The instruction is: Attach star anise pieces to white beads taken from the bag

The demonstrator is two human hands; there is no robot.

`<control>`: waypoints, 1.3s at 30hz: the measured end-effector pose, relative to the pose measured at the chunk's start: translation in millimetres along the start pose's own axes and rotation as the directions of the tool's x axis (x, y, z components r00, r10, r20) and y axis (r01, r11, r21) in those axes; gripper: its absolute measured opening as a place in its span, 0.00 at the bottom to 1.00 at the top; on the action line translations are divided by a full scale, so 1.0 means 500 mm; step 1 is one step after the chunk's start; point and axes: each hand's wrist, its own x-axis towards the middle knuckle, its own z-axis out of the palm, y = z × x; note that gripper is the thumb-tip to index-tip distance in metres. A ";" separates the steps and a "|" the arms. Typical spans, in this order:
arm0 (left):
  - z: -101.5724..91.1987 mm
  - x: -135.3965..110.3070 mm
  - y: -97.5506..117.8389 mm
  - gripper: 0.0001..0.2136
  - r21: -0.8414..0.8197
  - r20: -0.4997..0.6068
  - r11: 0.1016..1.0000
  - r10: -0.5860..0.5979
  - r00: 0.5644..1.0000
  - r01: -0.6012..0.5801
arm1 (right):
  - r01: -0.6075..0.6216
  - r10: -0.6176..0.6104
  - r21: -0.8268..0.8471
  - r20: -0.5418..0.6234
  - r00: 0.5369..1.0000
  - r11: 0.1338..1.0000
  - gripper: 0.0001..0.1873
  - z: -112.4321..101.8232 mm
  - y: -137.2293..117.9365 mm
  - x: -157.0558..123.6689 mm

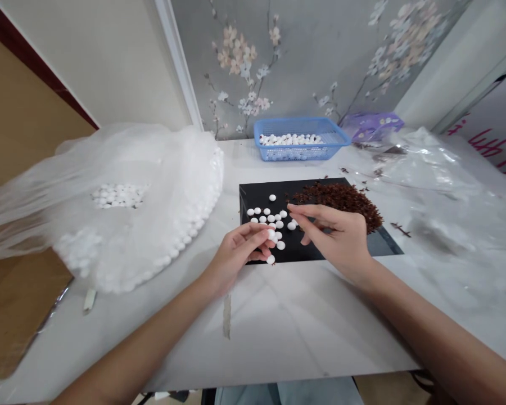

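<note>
My left hand (pixel 239 247) pinches a small round white piece (pixel 271 234) between thumb and fingers, over the front left of a black board (pixel 312 247). Another white piece (pixel 270 260) lies at its fingertips. My right hand (pixel 335 233) hovers over the board to the right, thumb and index finger pressed together; whatever is between them is too small to make out. Several white rounds (pixel 271 219) are scattered on the board between and beyond the hands. Behind my right hand a heap of small reddish-brown pointed pieces (pixel 341 198) covers the board's right part.
A blue basket (pixel 303 153) with many white rounds stands at the back. To the left lies a big translucent bag (pixel 168 169) of white rounds. Clear plastic bags (pixel 430 163) and a purple packet (pixel 373 126) lie at the right. A tape strip (pixel 226 316) sticks to the white table (pixel 295 320).
</note>
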 end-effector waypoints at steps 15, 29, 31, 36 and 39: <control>0.006 0.003 0.000 0.10 -0.135 0.117 0.976 -0.156 0.981 0.171 | 0.298 -0.302 0.050 0.134 0.944 0.953 0.05 0.015 -0.010 -0.010; 0.000 0.006 -0.003 0.07 -0.154 0.149 0.976 -0.130 0.980 0.153 | 0.343 -0.348 0.061 0.178 0.920 0.937 0.06 0.017 -0.009 -0.014; 0.000 0.007 -0.003 0.07 -0.153 0.147 0.976 -0.134 0.980 0.157 | 0.342 -0.347 0.059 0.187 0.919 0.938 0.06 0.016 -0.008 -0.013; 0.001 0.006 -0.001 0.07 -0.155 0.138 0.975 -0.139 0.981 0.160 | 0.330 -0.341 0.085 0.214 0.915 0.940 0.06 0.016 -0.008 -0.013; 0.000 0.006 -0.002 0.07 -0.165 0.133 0.974 -0.135 0.982 0.156 | 0.311 -0.329 0.110 0.227 0.917 0.944 0.06 0.015 -0.009 -0.014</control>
